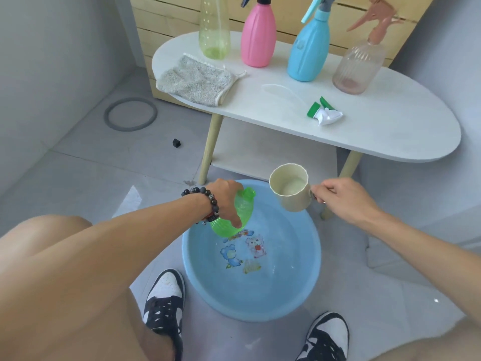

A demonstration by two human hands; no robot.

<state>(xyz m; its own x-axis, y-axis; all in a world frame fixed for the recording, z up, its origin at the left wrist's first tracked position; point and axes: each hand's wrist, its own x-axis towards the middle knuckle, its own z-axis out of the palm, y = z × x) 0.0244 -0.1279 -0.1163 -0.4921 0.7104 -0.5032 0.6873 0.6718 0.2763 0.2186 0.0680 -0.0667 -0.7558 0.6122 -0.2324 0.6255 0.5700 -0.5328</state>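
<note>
Green bottle (pixel 246 205) under L hand (pixel 225 196), prob. tilted.

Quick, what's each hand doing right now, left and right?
Left hand: grips the translucent green plastic bottle over the round blue plastic basin.
Right hand: holds the cream plastic cup by its handle.
</note>
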